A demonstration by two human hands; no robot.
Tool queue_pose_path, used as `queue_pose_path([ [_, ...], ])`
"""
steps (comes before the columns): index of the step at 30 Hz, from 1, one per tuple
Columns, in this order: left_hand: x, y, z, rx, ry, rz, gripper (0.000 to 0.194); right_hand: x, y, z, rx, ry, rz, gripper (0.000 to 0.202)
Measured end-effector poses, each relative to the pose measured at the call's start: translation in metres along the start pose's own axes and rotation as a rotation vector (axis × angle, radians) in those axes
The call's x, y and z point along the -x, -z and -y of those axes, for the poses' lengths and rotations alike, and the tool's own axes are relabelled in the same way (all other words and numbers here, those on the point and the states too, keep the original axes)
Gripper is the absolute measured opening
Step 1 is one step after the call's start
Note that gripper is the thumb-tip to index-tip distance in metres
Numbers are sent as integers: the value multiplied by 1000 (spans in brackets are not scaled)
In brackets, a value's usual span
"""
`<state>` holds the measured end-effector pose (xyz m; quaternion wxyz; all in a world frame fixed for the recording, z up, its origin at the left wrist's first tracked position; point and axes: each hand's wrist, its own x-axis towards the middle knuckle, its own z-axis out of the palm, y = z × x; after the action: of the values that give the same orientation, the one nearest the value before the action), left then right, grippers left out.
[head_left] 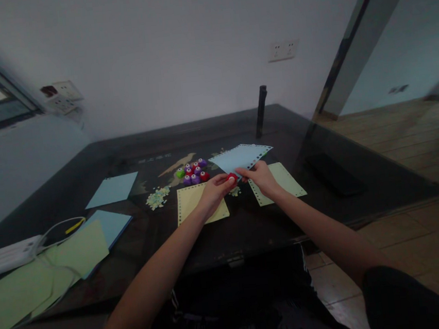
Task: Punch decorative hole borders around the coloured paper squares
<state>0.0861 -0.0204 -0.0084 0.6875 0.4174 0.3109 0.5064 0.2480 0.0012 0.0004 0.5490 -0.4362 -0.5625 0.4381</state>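
Closed around a small red craft punch [231, 178], my left hand [216, 189] works at the near corner of a light blue sheet of paper [238, 157]. My right hand [262, 178] pinches that sheet near the same corner, holding it tilted above the table. Small holes run along the sheet's edges. Below my left hand lies a yellow sheet [187, 201] with punched edges. A pale green sheet [283, 181], punched too, rests under my right hand. Several purple, red and green craft punches [193, 172] stand grouped beyond the yellow sheet.
Tiny paper cutouts [157, 197] are heaped left of the yellow sheet. Blue paper [113, 189] and green sheets [83, 245] lie at left, near a white power strip [11, 256] with a cable. A black upright object [261, 111] stands behind; a dark flat object [333, 174] lies right.
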Motion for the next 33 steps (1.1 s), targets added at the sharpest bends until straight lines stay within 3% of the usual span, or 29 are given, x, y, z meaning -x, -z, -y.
queue_pose_path([
  [33, 3, -3, -5, -70, 33, -2, 39, 3, 0, 10, -12, -8, -12, 35],
])
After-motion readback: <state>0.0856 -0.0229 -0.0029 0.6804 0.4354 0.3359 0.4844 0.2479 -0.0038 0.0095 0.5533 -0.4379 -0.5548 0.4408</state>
